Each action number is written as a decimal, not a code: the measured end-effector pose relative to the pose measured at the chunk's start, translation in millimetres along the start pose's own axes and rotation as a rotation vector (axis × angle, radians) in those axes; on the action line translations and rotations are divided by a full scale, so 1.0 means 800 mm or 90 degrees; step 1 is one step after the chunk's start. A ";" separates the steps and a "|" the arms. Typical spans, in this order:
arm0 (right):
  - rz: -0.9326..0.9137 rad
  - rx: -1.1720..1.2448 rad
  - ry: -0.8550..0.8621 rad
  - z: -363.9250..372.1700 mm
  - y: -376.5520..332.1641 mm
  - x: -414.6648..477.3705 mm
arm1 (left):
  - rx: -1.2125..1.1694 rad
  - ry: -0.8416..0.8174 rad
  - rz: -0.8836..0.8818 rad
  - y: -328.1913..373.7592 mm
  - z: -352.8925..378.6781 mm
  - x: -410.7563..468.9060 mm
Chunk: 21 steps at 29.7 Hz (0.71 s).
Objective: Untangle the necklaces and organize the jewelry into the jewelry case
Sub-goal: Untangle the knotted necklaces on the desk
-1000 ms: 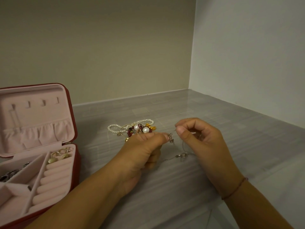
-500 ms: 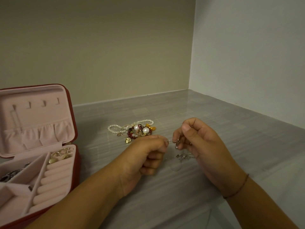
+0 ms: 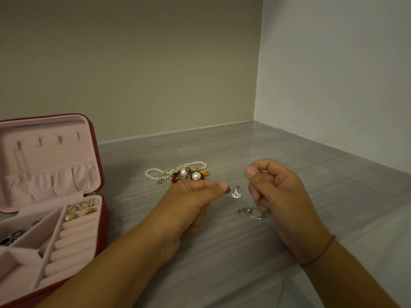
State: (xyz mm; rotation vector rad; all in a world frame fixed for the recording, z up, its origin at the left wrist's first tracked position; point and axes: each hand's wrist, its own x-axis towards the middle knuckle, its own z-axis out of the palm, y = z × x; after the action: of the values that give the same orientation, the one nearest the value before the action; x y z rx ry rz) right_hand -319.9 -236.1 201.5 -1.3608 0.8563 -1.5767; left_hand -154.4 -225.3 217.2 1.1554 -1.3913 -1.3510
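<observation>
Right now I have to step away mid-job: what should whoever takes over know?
Left hand: fingers pinched shut on the thin chain, just left of the silver pendant.
Right hand: also pinched on the chain, raised a little higher; the pendant hangs between the two hands.
A second silver piece lies on the counter below the right hand; whether it is on the same chain I cannot tell.
Pile of pearls and beads sits behind the hands, untouched.
Case open at left, with earrings and a dark piece in it.
Left: free the chain, store it, then sort the pile.
</observation>
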 end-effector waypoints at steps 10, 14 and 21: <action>0.011 -0.043 -0.012 0.000 -0.002 0.000 | 0.032 -0.066 -0.021 0.001 0.004 -0.005; 0.008 -0.035 -0.027 0.001 -0.002 -0.001 | -0.063 -0.143 -0.072 0.000 0.006 -0.003; 0.012 0.000 -0.032 -0.001 0.004 0.001 | -0.166 -0.274 -0.164 0.001 -0.001 -0.003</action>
State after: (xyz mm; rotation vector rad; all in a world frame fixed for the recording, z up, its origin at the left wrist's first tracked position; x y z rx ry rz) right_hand -320.2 -237.9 198.3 -1.3833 0.8368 -1.5213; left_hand -153.1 -223.4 218.2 0.9248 -1.3318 -1.9910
